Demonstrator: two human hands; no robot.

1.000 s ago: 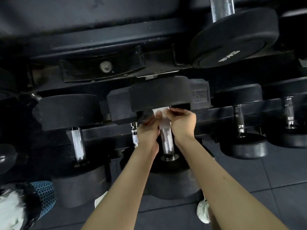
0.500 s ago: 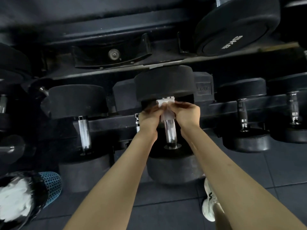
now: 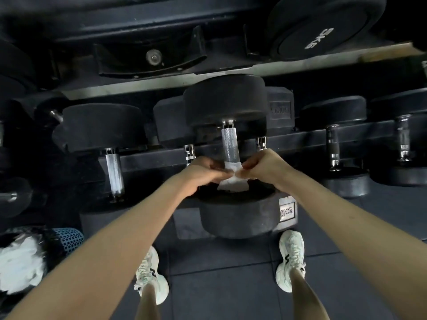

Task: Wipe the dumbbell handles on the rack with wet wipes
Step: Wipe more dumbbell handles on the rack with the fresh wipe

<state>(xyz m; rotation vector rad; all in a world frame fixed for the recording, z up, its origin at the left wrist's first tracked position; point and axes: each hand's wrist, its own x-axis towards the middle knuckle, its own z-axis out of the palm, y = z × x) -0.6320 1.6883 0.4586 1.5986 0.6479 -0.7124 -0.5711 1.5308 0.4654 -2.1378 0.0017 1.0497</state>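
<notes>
A black dumbbell lies on the lower rack rail in the middle, its knurled metal handle running toward me between two rubber heads. A white wet wipe is wrapped around the near end of that handle, just above the near head. My left hand pinches the wipe from the left. My right hand pinches it from the right. The handle's far part is bare and shiny.
More dumbbells sit on the rack to the left and right. A large weight marked 3KG rests on the upper shelf. A bin lined with a black bag holding white wipes stands at lower left. My shoes stand on dark floor tiles.
Both hands have slid the wipe down the handle from its far end, under the far head, to its near end. The camera has tilted down, bringing my shoes into view.
</notes>
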